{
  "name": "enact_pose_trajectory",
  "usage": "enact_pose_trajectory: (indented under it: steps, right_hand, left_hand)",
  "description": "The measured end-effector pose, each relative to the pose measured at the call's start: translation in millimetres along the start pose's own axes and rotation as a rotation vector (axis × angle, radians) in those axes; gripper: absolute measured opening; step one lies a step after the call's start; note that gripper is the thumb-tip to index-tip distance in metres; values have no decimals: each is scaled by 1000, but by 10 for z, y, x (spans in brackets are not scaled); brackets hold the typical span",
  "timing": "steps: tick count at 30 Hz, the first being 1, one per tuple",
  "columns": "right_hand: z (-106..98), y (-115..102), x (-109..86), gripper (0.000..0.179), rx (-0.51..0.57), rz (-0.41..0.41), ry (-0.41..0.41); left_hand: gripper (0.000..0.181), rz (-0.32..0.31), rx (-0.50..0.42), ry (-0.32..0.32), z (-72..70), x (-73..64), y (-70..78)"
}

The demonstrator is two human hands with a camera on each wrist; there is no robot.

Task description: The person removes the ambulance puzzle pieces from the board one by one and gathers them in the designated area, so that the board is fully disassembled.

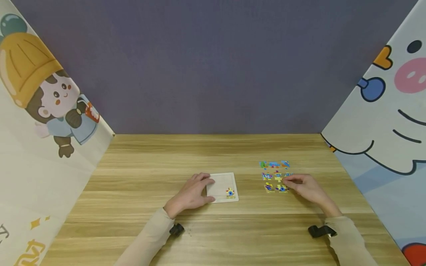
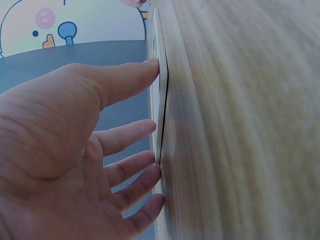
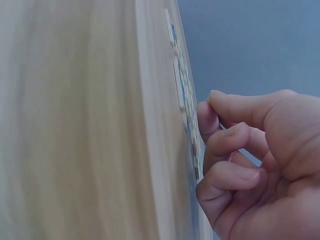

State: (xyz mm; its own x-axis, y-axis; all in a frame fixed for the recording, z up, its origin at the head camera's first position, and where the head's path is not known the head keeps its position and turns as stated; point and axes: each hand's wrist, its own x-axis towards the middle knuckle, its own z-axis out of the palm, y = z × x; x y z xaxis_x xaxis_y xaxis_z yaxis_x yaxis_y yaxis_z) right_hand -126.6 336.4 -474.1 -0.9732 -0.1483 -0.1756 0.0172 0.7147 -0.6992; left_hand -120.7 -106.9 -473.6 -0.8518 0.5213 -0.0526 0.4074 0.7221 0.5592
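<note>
My left hand (image 1: 191,192) is at the left edge of a shallow white puzzle tray (image 1: 217,184), its thumb and fingers spread and relaxed. In the left wrist view, the thumb (image 2: 132,77) touches the tray's rim. One yellow puzzle piece with a blue round shape (image 1: 230,193) lies in the tray's near right corner. My right hand (image 1: 306,188) is at the right side of the loose puzzle pieces (image 1: 269,187), fingers curled, thumb and index fingertip together. Whether a piece is between those fingertips is hidden. Close by are a yellow-and-blue piece (image 1: 282,188) and a partly covered blue piece (image 1: 288,174).
Several colourful pieces lie in rough rows, the farthest row including a green-and-blue piece (image 1: 263,164). Everything stands on a wooden table (image 1: 213,229). A dark panel (image 1: 213,74) rises behind it, with printed cartoon panels at left (image 1: 30,166) and right (image 1: 382,147).
</note>
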Motion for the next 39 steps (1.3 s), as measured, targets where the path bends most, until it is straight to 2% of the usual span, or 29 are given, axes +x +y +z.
enact_pose_trajectory:
  steps: [6, 21, 33, 39]
  right_hand:
    - [58, -61, 2, 40, 31, -11, -10]
    - [182, -168, 34, 34, 10, -59, -12]
    - [299, -245, 83, 34, 73, -39, -36]
    - [327, -304, 106, 37, 59, -54, -45]
  left_hand:
    - [60, 2, 0, -2, -2, 0, -1]
    - [61, -2, 15, -7, 2, 8, -3]
    - [59, -5, 5, 0, 13, 4, -5]
    - [59, -8, 6, -1, 4, 4, 9]
